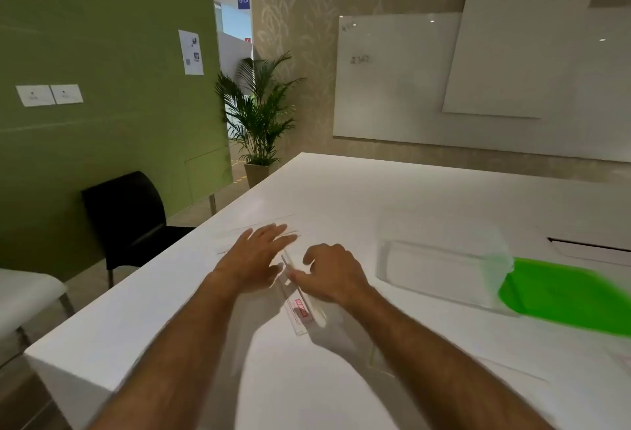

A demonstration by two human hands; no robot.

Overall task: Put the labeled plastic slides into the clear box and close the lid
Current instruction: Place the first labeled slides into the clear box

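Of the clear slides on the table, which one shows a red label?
The slide lying between the two wrists, nearest the camera, under the right hand. The faint slides beyond the left hand show no red.

A single wide-angle head view looks forward and down from close above the tabletop (pixel 341 190), both hands near centre, the whiteboard (pixel 392 78) toward one o'clock.

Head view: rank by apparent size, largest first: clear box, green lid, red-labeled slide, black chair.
1. black chair
2. green lid and clear box: look alike, lid cut off by frame edge, so unranked
3. red-labeled slide, smallest though nearest the camera
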